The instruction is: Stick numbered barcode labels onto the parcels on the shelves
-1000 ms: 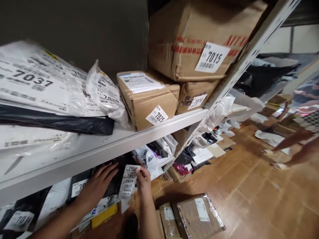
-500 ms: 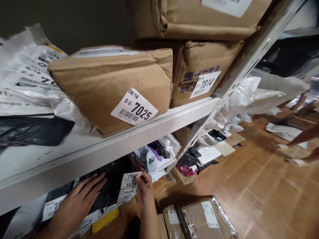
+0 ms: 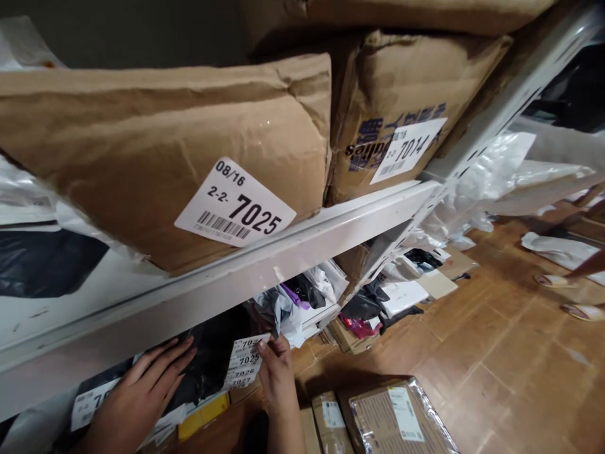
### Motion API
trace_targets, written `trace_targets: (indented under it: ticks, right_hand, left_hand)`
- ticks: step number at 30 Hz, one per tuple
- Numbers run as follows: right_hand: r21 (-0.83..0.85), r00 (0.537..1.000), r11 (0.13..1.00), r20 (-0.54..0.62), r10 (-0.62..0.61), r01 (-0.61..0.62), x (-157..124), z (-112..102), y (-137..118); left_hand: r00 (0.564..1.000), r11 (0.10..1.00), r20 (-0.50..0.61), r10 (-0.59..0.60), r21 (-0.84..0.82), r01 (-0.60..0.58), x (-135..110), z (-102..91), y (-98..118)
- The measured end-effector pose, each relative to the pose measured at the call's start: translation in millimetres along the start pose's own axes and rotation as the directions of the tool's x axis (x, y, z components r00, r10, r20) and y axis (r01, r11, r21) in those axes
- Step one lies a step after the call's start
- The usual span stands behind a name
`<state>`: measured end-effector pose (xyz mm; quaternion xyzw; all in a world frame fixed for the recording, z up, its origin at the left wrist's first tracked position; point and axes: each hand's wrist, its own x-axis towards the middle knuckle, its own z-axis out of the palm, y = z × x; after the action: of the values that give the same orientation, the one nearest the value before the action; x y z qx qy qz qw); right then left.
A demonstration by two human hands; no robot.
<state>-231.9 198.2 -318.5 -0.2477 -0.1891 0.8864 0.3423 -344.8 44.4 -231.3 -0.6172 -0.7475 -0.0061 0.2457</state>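
My right hand point(image 3: 278, 369) pinches a strip of white number labels point(image 3: 243, 364) between thumb and fingers; 7025, 7026 and 7027 can be read on it. Below the upper shelf, my left hand point(image 3: 142, 388) lies flat with its fingers stretched out over a black plastic parcel point(image 3: 212, 353). Beside that hand, a white label point(image 3: 89, 403) is partly covered by it. Above both hands a brown carton point(image 3: 189, 139) marked 7025 sits on the shelf point(image 3: 302, 255), and another carton point(image 3: 401, 94) marked 7014 stands right of it.
A perforated white rack post point(image 3: 477, 151) rises on the right. Bagged parcels fill the neighbouring shelves. Cartons point(image 3: 378, 416) stand on the tiled floor point(image 3: 496, 378) below, near a yellow packet point(image 3: 203, 416). At far right a person's feet point(image 3: 551, 280) show in sandals.
The view has moved closer to the 7025 carton, which looks larger. My right hand still holds the label strip, and my left hand stays on the black parcel.
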Motion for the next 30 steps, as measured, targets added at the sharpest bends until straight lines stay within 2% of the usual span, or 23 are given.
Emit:
trace_targets:
  ticks: [4,9,11,14,16,19,21,23,24,26,27,28,30]
  right_hand:
    - [0.01,1.0,1.0,-0.004,0.011,-0.011,0.8,-2.6,1.8]
    - [0.019,0.999,0.999,-0.012,0.036,-0.035,1.1,-3.4,2.6]
    - [0.022,0.999,0.999,-0.017,0.048,-0.048,0.2,-3.3,2.9]
    - [0.017,0.998,0.998,-0.025,0.062,-0.061,-0.9,-3.2,2.7]
    - [0.003,0.998,0.998,-0.03,0.061,-0.061,-0.6,-2.8,2.6]
    - [-0.051,0.998,0.997,-0.026,0.049,-0.051,0.6,0.0,3.3]
    - [-0.118,0.999,0.992,-0.021,0.039,-0.041,-0.6,4.2,5.3]
    - [-0.19,0.999,0.981,-0.016,0.038,-0.041,-5.4,10.8,8.4]
    - [-0.218,0.999,0.975,-0.011,0.047,-0.049,-9.4,15.0,10.2]
    - [-0.25,0.997,0.965,0.01,0.081,-0.076,-19.5,24.6,13.6]
    - [-0.256,0.995,0.962,0.026,0.101,-0.09,-25.0,29.8,15.0]
    - [-0.259,0.992,0.96,0.046,0.119,-0.103,-30.2,35.3,16.0]
    - [-0.268,0.986,0.956,0.084,0.146,-0.119,-38.5,46.1,17.1]
  left_hand:
    - [0.999,0.999,0.044,0.028,0.044,-0.03,-6.0,3.2,-5.0]
    - [0.971,0.961,0.007,0.241,0.137,-0.239,-10.2,6.1,-16.0]
    - [0.983,0.979,-0.013,0.183,0.094,-0.181,-9.7,6.9,-13.4]
    - [0.998,0.998,-0.03,-0.056,-0.033,0.055,-9.7,8.7,-3.1]
    - [0.99,0.986,-0.015,-0.143,-0.084,0.142,-10.1,9.5,2.6]
    - [0.995,0.994,-0.007,-0.096,-0.059,0.095,-9.4,7.7,3.0]
    - [1.0,0.999,0.01,-0.022,-0.033,0.022,-7.2,3.8,-1.7]
    - [0.999,0.998,0.04,0.034,-0.061,-0.032,-2.9,-1.8,-8.0]
    - [0.998,0.994,0.063,0.025,-0.105,-0.019,0.3,-4.8,-11.1]
    - [0.983,0.963,0.168,-0.077,-0.243,0.117,9.3,-10.1,-16.6]
    - [0.956,0.918,0.257,-0.143,-0.326,0.225,15.1,-12.1,-19.2]
    - [0.915,0.85,0.359,-0.186,-0.408,0.333,21.4,-13.5,-21.9]
    - [0.829,0.683,0.527,-0.187,-0.537,0.495,34.2,-15.0,-27.7]
